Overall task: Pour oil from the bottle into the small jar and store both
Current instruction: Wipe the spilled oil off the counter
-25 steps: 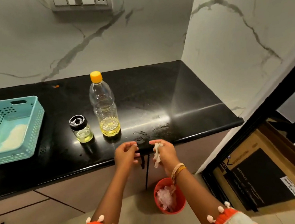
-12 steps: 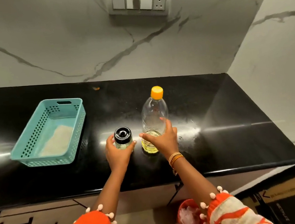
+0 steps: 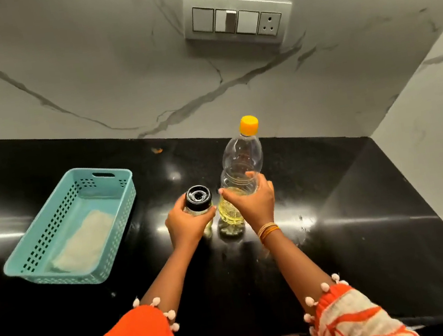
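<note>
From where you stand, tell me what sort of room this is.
Most likely a home kitchen: a black stone counter against a marble-look wall, a switch and socket panel above it, and an oil bottle with a small jar in hand.

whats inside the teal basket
Inside the perforated teal plastic basket lies one pale, flat folded cloth or liner, covering much of the floor. Nothing else shows; whatever is beneath that piece is hidden.

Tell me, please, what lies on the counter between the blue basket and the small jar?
Nothing: in the head view only bare black counter lies between the blue basket and the small jar, which the left hand grips.
</note>
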The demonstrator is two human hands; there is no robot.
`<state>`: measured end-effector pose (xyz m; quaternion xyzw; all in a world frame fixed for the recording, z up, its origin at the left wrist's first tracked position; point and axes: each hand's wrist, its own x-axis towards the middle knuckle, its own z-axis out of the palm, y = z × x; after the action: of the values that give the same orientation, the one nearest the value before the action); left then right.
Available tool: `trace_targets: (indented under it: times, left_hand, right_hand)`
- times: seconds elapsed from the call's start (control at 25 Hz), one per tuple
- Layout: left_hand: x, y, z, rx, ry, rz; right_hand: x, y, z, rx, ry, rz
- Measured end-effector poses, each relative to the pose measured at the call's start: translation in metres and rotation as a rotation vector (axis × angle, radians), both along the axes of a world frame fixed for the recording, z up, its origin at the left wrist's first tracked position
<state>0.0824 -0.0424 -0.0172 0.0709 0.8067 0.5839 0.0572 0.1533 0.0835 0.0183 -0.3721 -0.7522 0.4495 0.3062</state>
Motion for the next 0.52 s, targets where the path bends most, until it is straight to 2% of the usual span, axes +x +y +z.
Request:
trace_targets:
  times: [0.24,0.52]
  left_hand:
    - [-0.063,0.056,0.001,-0.006,0.024,-0.003]
    - [-0.094,0.075,-0.020,-0.023,-0.030,-0.041]
  right_hand:
    - [-0.061,0.050,-0.001,-0.004,-0.009,0.033]
    - [-0.088,0.070,-0.019,-0.031,-0.051,0.080]
